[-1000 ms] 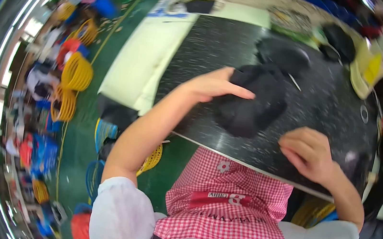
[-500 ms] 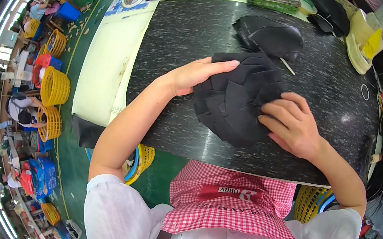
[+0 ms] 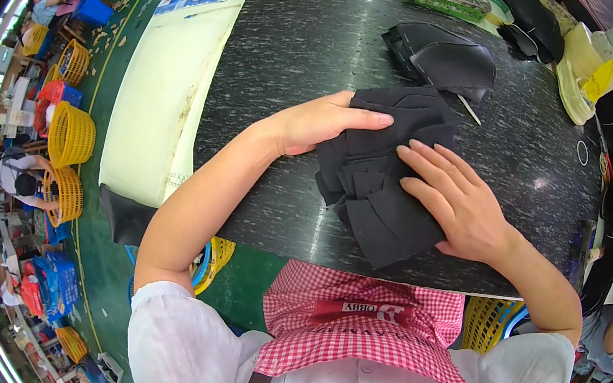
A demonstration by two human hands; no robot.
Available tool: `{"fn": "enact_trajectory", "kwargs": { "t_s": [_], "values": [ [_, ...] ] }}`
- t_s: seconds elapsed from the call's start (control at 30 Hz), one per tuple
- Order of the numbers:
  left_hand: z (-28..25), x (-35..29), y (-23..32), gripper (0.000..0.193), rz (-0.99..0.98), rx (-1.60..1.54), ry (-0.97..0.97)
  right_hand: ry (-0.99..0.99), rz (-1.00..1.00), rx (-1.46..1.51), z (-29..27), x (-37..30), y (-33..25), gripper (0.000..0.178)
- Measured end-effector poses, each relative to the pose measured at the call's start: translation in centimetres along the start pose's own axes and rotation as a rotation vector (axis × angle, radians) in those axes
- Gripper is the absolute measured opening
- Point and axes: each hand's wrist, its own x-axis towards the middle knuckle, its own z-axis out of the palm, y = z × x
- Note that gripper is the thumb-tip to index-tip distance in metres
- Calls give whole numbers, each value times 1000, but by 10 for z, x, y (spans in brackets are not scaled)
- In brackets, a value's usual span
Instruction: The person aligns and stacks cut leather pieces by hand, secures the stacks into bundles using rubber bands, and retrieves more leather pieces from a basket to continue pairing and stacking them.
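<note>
At frame centre, a loose stack of flat, matte black, fabric-like pieces (image 3: 375, 173) lies longest top to bottom, touching both hands: left hand (image 3: 319, 124) at its upper left, thumb over, grip hidden; right hand (image 3: 467, 206) across its right, fingers slightly apart.

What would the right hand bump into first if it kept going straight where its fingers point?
Probably the left hand. The right hand lies on the black pieces, so it would slide over them first. Exact heights are hard to tell.
</note>
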Motion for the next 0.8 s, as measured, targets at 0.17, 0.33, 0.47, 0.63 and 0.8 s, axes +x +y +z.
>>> {"fn": "enact_trajectory", "kwargs": {
  "t_s": [0.17, 0.33, 0.47, 0.63, 0.8],
  "values": [
    [3, -2, 1, 45, 44, 60, -61, 247, -94, -140, 20, -22, -4, 36],
    [-1, -4, 0, 45, 93, 132, -74, 78, -5, -90, -1, -4, -5, 59],
    [2, -3, -2, 47, 103, 195, -59, 104, 2, -55, 13, -1, 1, 67],
    [5, -5, 1, 49, 127, 271, -49, 171, -74, -179, 20, -21, 6, 69],
    [1, -5, 0, 49, 115, 295, -100, 68, 128, 80, -2, 9, 10, 81]
  ]
}}
